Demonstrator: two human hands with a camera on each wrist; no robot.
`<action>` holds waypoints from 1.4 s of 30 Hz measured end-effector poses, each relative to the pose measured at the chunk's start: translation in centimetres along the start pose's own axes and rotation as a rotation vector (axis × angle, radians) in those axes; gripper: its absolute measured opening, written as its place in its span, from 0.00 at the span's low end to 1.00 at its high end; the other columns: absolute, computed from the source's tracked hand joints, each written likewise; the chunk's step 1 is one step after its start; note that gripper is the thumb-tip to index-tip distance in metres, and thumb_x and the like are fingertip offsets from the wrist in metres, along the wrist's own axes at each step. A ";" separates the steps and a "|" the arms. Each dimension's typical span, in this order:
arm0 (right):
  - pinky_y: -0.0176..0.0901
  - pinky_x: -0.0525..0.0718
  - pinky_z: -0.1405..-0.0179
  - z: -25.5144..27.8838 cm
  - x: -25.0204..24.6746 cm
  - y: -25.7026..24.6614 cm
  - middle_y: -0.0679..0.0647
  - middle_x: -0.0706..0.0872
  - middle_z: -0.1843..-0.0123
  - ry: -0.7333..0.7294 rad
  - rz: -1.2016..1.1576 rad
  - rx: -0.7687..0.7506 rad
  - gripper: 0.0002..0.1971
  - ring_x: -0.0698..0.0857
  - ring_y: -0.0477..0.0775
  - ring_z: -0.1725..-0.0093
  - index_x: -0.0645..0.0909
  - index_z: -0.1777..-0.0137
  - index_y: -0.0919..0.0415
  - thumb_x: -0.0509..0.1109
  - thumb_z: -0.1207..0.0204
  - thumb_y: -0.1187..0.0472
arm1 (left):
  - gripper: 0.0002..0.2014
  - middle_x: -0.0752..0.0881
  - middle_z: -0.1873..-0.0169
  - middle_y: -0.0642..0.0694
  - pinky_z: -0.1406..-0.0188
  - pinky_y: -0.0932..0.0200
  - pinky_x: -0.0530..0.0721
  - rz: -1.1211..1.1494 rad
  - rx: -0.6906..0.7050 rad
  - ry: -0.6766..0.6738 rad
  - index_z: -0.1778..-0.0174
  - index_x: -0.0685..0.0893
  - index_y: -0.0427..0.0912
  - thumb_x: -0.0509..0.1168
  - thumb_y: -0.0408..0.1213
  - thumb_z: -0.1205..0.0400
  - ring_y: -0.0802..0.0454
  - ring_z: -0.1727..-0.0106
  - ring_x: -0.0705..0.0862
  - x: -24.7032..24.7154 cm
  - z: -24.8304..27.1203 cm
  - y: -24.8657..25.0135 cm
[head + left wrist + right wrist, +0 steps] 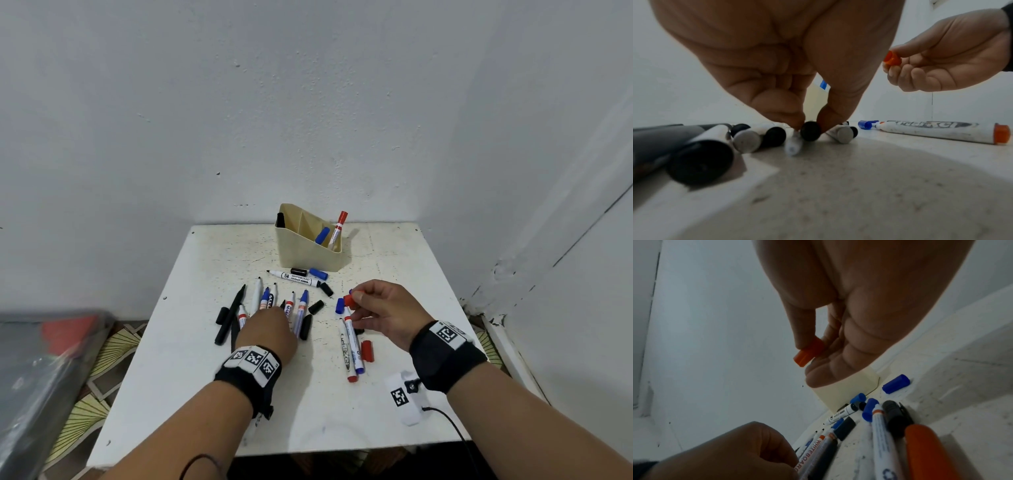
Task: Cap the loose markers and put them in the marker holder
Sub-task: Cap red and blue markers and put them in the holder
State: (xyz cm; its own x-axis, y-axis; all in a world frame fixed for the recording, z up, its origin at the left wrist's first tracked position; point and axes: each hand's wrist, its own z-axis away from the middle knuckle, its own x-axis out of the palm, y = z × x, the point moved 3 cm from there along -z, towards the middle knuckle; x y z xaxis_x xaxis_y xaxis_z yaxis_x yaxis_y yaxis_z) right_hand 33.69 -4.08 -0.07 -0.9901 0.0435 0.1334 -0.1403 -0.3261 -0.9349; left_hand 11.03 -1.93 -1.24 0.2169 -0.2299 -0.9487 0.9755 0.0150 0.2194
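Note:
A beige marker holder (308, 248) stands at the table's back with a red and a blue capped marker in it. Several uncapped markers (296, 278) and loose caps lie in front of it. My left hand (274, 318) reaches down onto the row of markers. In the left wrist view its thumb and forefinger (809, 128) pinch a marker by its black butt end (810, 134) on the table. My right hand (356, 297) hovers to the right and pinches a red cap (350, 300) (807, 353) between thumb and forefinger.
Two markers (349, 346) lie below my right hand, with a red cap (367, 351) beside them and a blue cap (339, 305) near the fingers. A white tag with a cable (404, 397) lies front right. Walls close the back and right.

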 end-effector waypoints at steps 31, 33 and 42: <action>0.52 0.92 0.60 4.1 5.2 0.0 0.68 0.89 0.53 -0.023 -0.219 0.011 0.09 0.88 0.60 0.64 0.82 0.41 0.71 0.71 0.16 0.65 | 0.10 0.85 0.56 0.38 0.54 0.48 0.78 0.677 -0.274 0.138 0.53 0.77 0.38 0.58 0.41 0.13 0.37 0.55 0.82 0.1 6.7 -11.4; 0.52 0.92 0.60 3.7 5.3 0.6 0.68 0.89 0.53 -0.005 -0.200 0.029 0.10 0.87 0.60 0.63 0.82 0.41 0.71 0.72 0.16 0.65 | 0.11 0.86 0.51 0.37 0.53 0.50 0.77 0.594 -0.243 0.126 0.48 0.77 0.37 0.57 0.42 0.11 0.36 0.51 0.83 0.2 5.8 -10.5; 0.54 0.90 0.57 2.4 4.9 1.1 0.66 0.92 0.51 0.026 -0.157 0.045 0.07 0.87 0.58 0.63 0.83 0.43 0.68 0.72 0.16 0.64 | 0.17 0.86 0.38 0.32 0.43 0.52 0.79 0.652 -0.267 0.082 0.30 0.73 0.32 0.54 0.37 0.11 0.34 0.39 0.84 -0.5 2.2 -6.4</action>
State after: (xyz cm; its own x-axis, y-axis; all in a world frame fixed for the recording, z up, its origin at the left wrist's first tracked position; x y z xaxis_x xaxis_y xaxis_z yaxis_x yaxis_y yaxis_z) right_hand 28.74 -6.45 0.32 -0.9559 0.1209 0.2676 -0.2934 -0.3554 -0.8875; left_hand 4.60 -4.04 -1.72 0.7519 -0.0193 -0.6590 0.6189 0.3653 0.6954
